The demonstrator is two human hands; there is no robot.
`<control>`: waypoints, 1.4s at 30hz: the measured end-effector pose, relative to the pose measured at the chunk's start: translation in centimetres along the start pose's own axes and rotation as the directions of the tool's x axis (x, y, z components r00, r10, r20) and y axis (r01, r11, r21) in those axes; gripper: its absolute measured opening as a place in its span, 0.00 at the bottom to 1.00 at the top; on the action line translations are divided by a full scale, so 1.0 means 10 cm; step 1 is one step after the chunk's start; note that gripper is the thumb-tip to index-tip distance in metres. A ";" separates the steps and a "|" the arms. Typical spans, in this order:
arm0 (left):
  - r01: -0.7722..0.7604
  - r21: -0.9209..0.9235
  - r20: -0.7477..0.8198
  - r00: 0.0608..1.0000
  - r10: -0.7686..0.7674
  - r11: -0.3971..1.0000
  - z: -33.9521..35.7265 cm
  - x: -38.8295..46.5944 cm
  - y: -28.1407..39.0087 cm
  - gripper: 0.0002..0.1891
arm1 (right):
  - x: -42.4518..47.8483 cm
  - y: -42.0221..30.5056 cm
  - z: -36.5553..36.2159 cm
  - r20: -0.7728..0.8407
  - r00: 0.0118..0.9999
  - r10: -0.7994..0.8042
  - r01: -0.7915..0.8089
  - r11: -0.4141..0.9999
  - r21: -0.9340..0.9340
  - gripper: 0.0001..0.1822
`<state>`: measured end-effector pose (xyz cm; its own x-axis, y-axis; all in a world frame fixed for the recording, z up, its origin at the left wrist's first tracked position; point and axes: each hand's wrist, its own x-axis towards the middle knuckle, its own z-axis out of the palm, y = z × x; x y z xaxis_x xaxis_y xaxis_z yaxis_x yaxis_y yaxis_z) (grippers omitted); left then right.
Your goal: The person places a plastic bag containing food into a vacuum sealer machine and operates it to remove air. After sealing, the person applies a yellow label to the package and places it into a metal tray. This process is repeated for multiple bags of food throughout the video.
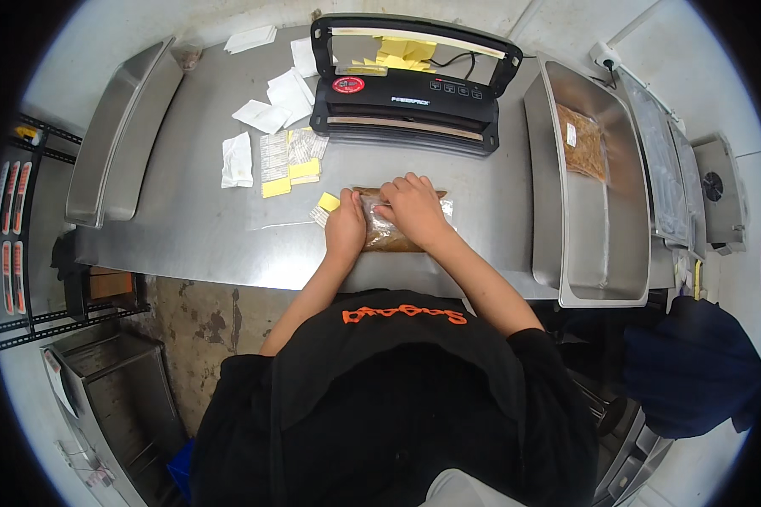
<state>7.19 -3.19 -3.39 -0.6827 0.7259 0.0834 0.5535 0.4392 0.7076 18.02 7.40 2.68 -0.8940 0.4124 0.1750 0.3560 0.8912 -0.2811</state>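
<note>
A clear plastic bag with brown food inside point(387, 239) lies on the steel table in front of me. My left hand point(345, 222) grips its left edge, thumb on top. My right hand point(412, 206) rests across the upper middle of the bag with fingers bent; what its fingertips hold, if anything, is hidden. Beyond the hands stands a black vacuum sealer point(409, 104) with its lid raised. Beside my left hand lies a small label sheet with a yellow part point(328, 202). Further left are printed label sheets point(274, 158) and folded white papers point(236, 161).
At right a deep steel pan point(545, 190) holds a labelled bag of brown food point(580, 142). Another steel pan point(120, 133) stands tilted at the left. Yellow papers point(406, 52) lie behind the sealer. The steel table's front edge point(228, 283) runs before me.
</note>
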 end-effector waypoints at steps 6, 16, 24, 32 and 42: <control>-0.006 0.000 0.001 1.000 0.006 1.000 0.02 0.00 -0.02 0.14 | 0.16 -0.01 -0.02 0.288 0.954 0.083 -0.036 0.986 -0.164 0.16; -0.001 0.020 0.011 1.000 0.000 1.000 0.00 -0.02 0.01 0.14 | 0.30 0.70 -0.33 0.698 0.716 -0.001 -0.324 0.885 0.333 0.16; -0.001 0.018 -0.005 1.000 0.001 1.000 0.00 -0.03 0.01 0.14 | -0.26 0.99 -0.43 0.258 0.964 -0.065 -0.058 0.896 0.440 0.13; 0.057 -0.003 -0.005 0.998 -0.057 0.998 0.00 0.00 0.00 0.14 | -0.51 0.44 0.06 -0.144 0.841 0.521 -0.377 0.756 0.535 0.12; 0.095 -0.003 0.009 0.995 -0.095 0.995 -0.02 0.05 0.06 0.17 | -0.42 0.41 0.18 -0.195 0.785 0.589 -0.539 0.803 0.254 0.12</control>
<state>7.06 -2.68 -2.83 -0.7278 0.6857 0.0092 0.4844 0.5046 0.7147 22.71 8.96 -0.94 -0.4389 0.8850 0.1555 0.6987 0.4450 -0.5601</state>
